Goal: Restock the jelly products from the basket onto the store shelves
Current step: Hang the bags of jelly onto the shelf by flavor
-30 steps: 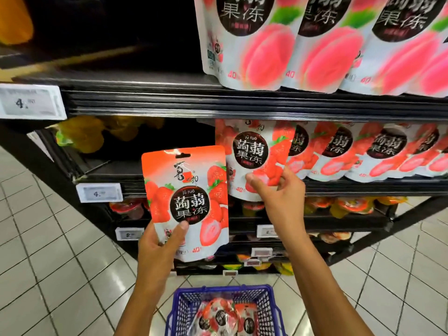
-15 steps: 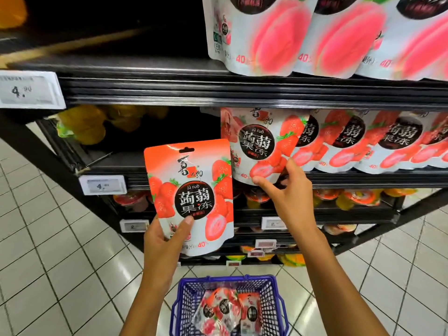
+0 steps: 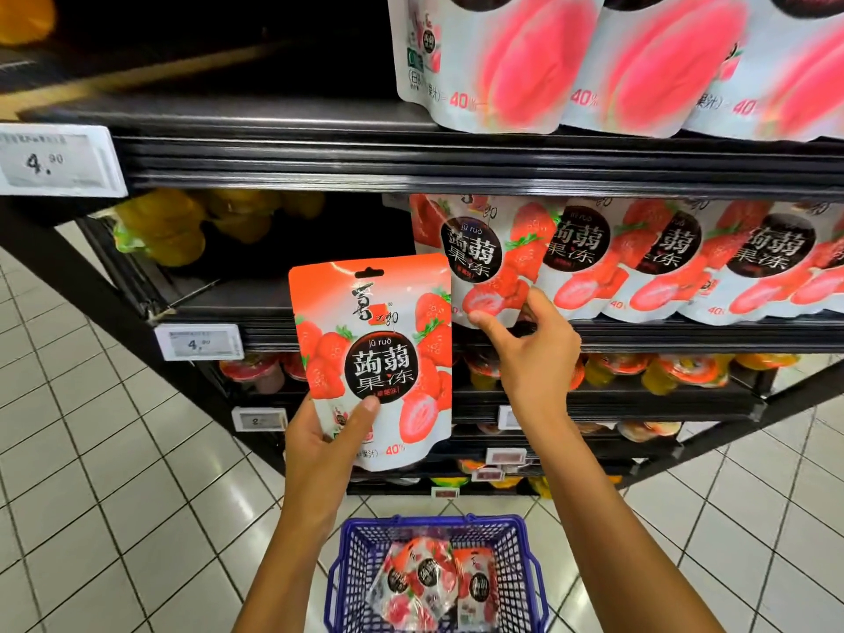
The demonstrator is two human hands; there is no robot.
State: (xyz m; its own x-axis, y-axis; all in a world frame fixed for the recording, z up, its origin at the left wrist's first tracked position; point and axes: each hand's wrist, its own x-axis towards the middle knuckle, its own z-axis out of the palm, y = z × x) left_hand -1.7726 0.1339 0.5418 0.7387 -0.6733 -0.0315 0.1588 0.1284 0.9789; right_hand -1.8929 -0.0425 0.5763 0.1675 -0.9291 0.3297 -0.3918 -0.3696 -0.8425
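At the upper left of the frame a large price tag (image 3: 55,159) is clipped to the top shelf's front edge. Below it, yellow jelly cups (image 3: 160,230) sit at the back of the middle shelf (image 3: 685,333). A dark open stretch of shelf runs from them toward the centre, with a smaller price tag (image 3: 198,342) on its front lip.

Left of centre, the left forearm rises from the bottom edge. The left hand (image 3: 324,443) grips the lower left corner of a strawberry jelly pouch (image 3: 374,358), thumb across its printed face. The pouch is upright, in front of the shelf edge and just beside that open stretch.

At bottom centre a blue basket (image 3: 347,564) stands on the tiled floor between the forearms, holding more pouches (image 3: 420,582).

Right of centre, the right arm reaches up and inward. The right hand (image 3: 534,354) has its thumb and curled forefinger pinching the bottom edge of the end pouch (image 3: 479,258), which stands on the middle shelf and tilts slightly. The held pouch's upper right corner overlaps it.

To the right, a row of strawberry pouches (image 3: 685,258) fills the shelf to the frame's edge. Above, blurred peach pouches (image 3: 593,61) line the top shelf.
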